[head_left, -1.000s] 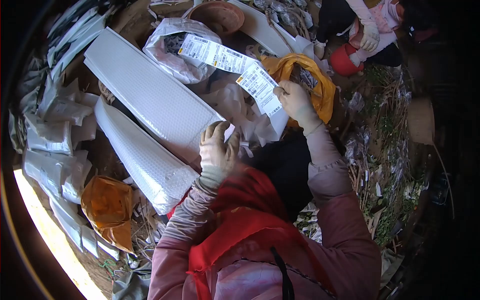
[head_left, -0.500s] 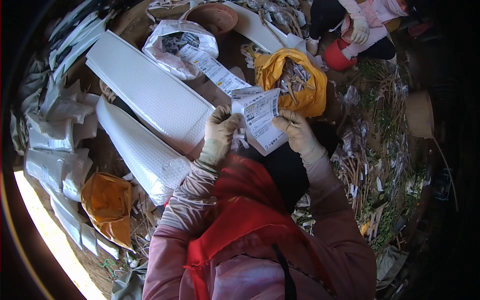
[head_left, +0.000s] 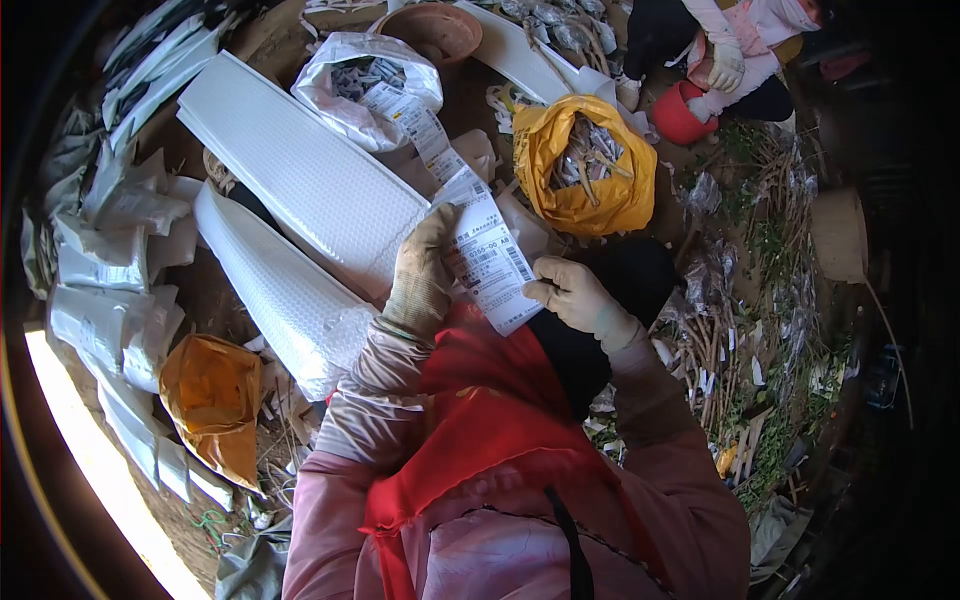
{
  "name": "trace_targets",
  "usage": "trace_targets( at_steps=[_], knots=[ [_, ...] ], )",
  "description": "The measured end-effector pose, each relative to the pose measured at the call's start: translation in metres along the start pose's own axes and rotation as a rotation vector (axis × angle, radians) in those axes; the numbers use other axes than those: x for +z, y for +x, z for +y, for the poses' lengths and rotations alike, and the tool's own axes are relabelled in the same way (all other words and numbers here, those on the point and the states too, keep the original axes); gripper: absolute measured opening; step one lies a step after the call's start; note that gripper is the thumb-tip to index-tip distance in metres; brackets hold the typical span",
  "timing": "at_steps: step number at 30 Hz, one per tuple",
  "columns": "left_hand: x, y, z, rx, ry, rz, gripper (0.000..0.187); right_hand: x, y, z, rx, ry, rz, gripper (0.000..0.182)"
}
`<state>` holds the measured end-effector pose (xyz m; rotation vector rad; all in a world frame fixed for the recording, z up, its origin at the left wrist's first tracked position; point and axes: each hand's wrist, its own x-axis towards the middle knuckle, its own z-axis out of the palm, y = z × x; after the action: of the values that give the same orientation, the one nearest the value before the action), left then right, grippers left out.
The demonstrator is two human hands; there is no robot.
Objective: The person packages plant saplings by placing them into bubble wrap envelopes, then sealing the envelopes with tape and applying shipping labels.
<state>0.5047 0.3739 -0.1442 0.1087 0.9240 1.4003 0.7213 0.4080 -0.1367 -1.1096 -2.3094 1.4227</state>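
A strip of printed shipping labels [head_left: 492,262] is stretched between my two gloved hands, black text and barcodes facing up. My left hand [head_left: 425,258] is closed on its left edge, with the fingertips partly hidden. On the right edge, my right hand [head_left: 578,298] pinches the paper between thumb and fingers. The strip runs up and away to a white sack [head_left: 368,85] filled with small pieces I cannot make out. Beside my left hand lie long white bubble-wrap mailers [head_left: 310,175]. Beyond my right hand stands a yellow bag [head_left: 535,150] holding sticks and packets.
An orange-brown bag [head_left: 212,395] stands at lower left, near piled white mailers [head_left: 100,265]. A brown basin [head_left: 435,35] sits at the back. Another person's gloved hand [head_left: 726,66] is near a red bucket [head_left: 680,113]. Twigs and clear packets [head_left: 710,330] litter the right.
The label strip has gone from folded to more spread out, tilted toward me. My left hand shifted slightly left and my right hand moved down and left, still gripping it.
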Motion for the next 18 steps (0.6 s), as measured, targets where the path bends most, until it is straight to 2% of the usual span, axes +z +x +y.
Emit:
trace_targets(
  at_steps=[3,4,7,8,9,11,12,15,17,18],
  knots=[
    [-0.021,0.01,-0.01,0.078,0.295,-0.097,0.034,0.01,0.005,-0.001,-0.157,0.078,0.205,0.031],
    [-0.022,0.011,-0.014,0.068,0.297,-0.081,0.034,0.01,0.007,-0.004,-0.156,0.01,0.303,0.044],
    [-0.015,0.007,-0.018,0.025,0.261,-0.019,0.033,0.004,0.021,-0.03,-0.29,-0.107,0.376,0.048],
    [-0.005,-0.001,-0.013,-0.001,0.218,0.01,0.032,0.004,0.021,-0.04,-0.234,-0.037,0.327,0.04],
    [0.0,-0.006,-0.01,-0.025,0.174,0.039,0.032,0.006,0.022,-0.039,-0.277,-0.052,0.339,0.037],
    [-0.005,-0.008,-0.012,0.113,0.331,-0.03,0.033,0.01,0.024,-0.036,-0.364,-0.084,0.358,0.031],
    [-0.007,-0.009,-0.013,0.182,0.408,-0.062,0.033,0.014,0.023,-0.038,-0.329,-0.052,0.389,0.025],
    [0.004,-0.013,-0.008,0.026,0.25,0.055,0.034,0.017,0.021,-0.027,-0.417,-0.099,0.411,0.024],
    [-0.003,-0.008,-0.025,0.261,0.293,-0.072,0.034,0.007,0.015,-0.037,-0.477,-0.122,0.477,0.025],
    [-0.006,0.0,-0.028,0.054,0.218,-0.002,0.034,-0.001,0.01,-0.045,-0.511,-0.133,0.508,0.025]
  ],
)
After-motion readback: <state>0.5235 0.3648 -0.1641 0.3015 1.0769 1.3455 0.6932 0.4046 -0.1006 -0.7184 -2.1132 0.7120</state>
